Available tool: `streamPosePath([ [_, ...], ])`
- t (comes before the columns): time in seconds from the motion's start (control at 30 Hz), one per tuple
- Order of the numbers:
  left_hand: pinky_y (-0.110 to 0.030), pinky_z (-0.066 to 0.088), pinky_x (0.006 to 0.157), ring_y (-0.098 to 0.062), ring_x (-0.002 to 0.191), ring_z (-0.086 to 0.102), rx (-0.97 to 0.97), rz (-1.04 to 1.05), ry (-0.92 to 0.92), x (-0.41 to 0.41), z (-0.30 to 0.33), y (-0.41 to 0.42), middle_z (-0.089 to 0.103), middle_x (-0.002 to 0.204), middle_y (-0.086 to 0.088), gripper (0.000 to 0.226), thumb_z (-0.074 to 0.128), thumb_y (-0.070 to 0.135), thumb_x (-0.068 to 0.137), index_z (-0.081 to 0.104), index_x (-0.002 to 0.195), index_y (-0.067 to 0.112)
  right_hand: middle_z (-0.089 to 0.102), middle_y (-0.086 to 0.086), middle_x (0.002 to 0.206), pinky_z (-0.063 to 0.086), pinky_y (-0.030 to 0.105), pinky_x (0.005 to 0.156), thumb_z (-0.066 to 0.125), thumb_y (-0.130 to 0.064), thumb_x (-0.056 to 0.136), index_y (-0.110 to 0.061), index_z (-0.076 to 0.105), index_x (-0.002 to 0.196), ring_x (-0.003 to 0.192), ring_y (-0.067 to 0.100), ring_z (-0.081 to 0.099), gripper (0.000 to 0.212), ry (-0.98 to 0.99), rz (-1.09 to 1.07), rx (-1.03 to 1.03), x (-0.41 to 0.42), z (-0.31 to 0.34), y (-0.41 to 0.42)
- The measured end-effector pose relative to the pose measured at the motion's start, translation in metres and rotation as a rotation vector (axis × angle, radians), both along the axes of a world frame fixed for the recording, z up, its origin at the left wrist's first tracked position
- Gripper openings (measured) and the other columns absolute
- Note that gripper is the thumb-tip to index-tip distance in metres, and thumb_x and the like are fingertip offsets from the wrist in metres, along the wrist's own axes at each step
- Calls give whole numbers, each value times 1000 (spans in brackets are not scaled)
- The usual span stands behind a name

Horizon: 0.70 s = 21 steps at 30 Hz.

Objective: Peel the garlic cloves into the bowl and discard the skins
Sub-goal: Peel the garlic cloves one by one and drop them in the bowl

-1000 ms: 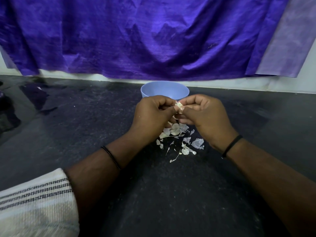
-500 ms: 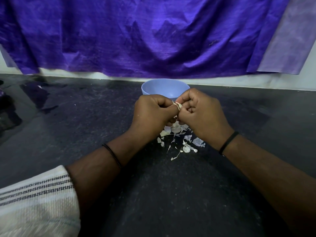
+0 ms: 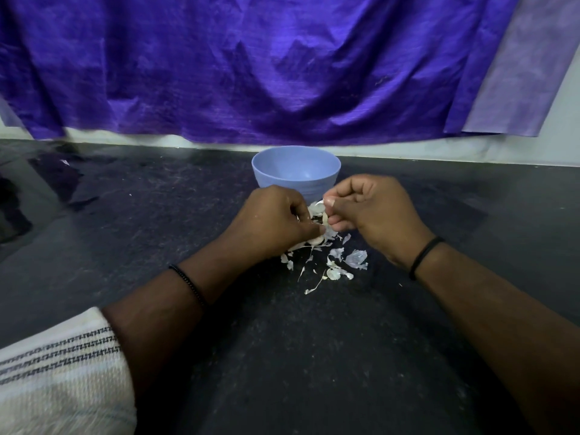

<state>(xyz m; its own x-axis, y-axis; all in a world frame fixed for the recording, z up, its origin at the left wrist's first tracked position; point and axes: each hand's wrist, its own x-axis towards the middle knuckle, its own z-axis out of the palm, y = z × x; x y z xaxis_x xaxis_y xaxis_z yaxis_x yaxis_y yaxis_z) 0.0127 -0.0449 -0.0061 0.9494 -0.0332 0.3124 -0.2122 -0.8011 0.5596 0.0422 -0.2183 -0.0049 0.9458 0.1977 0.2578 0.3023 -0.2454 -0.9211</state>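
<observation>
A purple cloth (image 3: 251,67) hangs across the wall at the back, with a paler strip of fabric (image 3: 527,73) at its right edge. Below it runs the dark speckled counter (image 3: 298,356), which fills the lower part of the view.

Both forearms reach in from the near edge. The left one comes out of a cream sleeve (image 3: 59,372) with dark woven stripes and wears a thin beaded band (image 3: 188,285) at the wrist; the right one wears a plain black band (image 3: 423,257).

A light blue bowl (image 3: 266,171) stands upright on the counter, just beyond the hands. Nothing can be made out inside it from this angle.

The left hand (image 3: 270,224) is lowered close to the counter, knuckles up, fingers curled in a narrow grip; its fingertips pinch a pale piece at the top of the skin pile, though whether that is a clove or only skin cannot be told. The right hand (image 3: 373,211) sits slightly higher and just beside it, its grip also narrow: thumb and forefinger pinch the garlic clove (image 3: 325,218), a small pale piece with a curl of skin at its top. The clove lies in the gap between the two hands, in front of the bowl and above the counter.

Loose garlic skins (image 3: 332,262) lie scattered on the counter under and just nearer than the hands.
</observation>
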Motion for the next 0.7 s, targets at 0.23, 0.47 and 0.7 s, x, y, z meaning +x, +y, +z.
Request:
streamPosePath([
  [0.23,-6,42,57,7,62,61,-160,-96,-243,-2,1,-3,68,69,18,4,77,21,86,80,88,19,72,6,66,60,30,57,75,-13,89,-11,74,79,57,18,67,10,-22,-42,-112,-1,2,0],
  [0.47,-11,47,55,2,60,62,-129,-56,-199,1,0,-4,66,64,12,9,72,17,88,75,80,18,71,5,65,60,37,62,72,-11,90,-9,73,82,60,23,67,9,-47,-29,-106,-5,4,3],
  [0.7,-20,47,43,-5,45,63,-304,-62,-38,-1,5,-2,68,59,-3,12,70,12,91,72,80,8,72,3,66,57,24,58,72,-10,90,-14,72,79,58,16,68,12,-150,-41,-106,-8,1,9],
])
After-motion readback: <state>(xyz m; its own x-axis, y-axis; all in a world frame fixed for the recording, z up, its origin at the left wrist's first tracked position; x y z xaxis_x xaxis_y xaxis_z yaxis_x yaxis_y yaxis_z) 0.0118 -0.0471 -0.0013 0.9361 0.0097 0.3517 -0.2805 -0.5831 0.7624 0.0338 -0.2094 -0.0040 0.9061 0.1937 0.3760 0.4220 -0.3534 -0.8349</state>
